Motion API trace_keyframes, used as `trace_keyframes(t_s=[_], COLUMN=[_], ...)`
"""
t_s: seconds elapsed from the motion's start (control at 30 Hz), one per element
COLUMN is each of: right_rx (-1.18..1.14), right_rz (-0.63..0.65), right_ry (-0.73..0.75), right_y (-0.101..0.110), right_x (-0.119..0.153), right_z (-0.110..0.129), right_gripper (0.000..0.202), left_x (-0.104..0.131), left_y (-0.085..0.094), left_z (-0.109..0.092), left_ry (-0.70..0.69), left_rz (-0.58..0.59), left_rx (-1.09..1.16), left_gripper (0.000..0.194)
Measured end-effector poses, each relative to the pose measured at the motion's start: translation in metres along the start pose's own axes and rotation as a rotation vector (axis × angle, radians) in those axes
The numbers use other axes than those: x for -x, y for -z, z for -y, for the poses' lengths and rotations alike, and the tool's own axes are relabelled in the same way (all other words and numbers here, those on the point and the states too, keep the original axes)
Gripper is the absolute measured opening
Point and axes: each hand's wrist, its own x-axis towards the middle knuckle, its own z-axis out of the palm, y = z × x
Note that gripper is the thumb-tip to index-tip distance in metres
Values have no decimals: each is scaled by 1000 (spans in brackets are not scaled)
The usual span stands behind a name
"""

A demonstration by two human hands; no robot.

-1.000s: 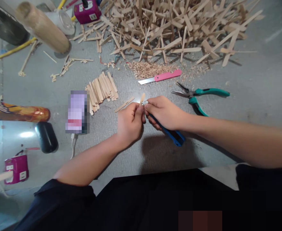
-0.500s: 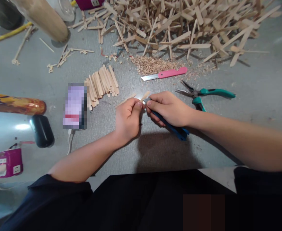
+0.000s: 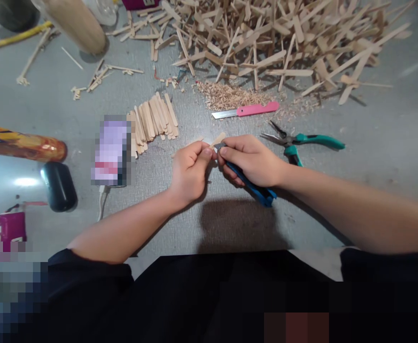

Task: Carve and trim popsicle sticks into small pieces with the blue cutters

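A small wooden stick (image 3: pixel 217 140) is at the middle of the frame, raised above the tabletop (image 3: pixel 383 162), its rounded end pointing up and to the right. The left hand (image 3: pixel 192 169) has its grip pinched on the stick's lower end between thumb and fingers. Just beside it, the right hand (image 3: pixel 250 159) has its grip closed around a blue-handled tool (image 3: pixel 256 188), whose grey metal head points toward the stick; whether the metal touches the wood cannot be told. The tool's handle ends slant down and to the right below the palm.

Just beyond the left hand, a loose stick (image 3: pixel 195 141) lies partly hidden. Left of centre, a row of sticks (image 3: pixel 154 119) is laid side by side, next to a pixelated phone (image 3: pixel 111 147) with a white cable (image 3: pixel 103 200). Above the hands lies a pink-handled knife (image 3: pixel 257 109), its blade pointing left, beside a pile of wood chips (image 3: pixel 226 95). Right of centre, teal-handled pliers (image 3: pixel 318 140) lie with their jaws spread. A large heap of crossed sticks (image 3: pixel 266 47) fills the top of the frame. At the left edge are an orange tube (image 3: pixel 26 144) and a black case (image 3: pixel 59 186).
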Motion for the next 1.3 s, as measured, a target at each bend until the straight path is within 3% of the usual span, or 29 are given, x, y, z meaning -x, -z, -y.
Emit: trace_keyframes(t_s=[0.17,0.37,0.7,1.03,1.3], right_rx=[-75,-141,4,-43,86], right_rz=[20,-60,6,-109,-170], right_ry=[38,72,57,65,80], right_y=[0,-2,-1,-3,-9], right_x=[0,0,1,0,7], right_z=[-4,-8,-3,-4,-3], right_gripper=[38,38,36,45,43], left_x=[3,7,6,7,6], left_y=[-4,-5,-7,-11,-16], left_z=[1,2,-1,-4,-8], left_ry=[-34,-30,-68,-52,-27], left_rz=[14,-13,-50,-85,-98], left_rx=[-21,-49,-121,-167,-180], left_gripper=[49,37,32,28,27])
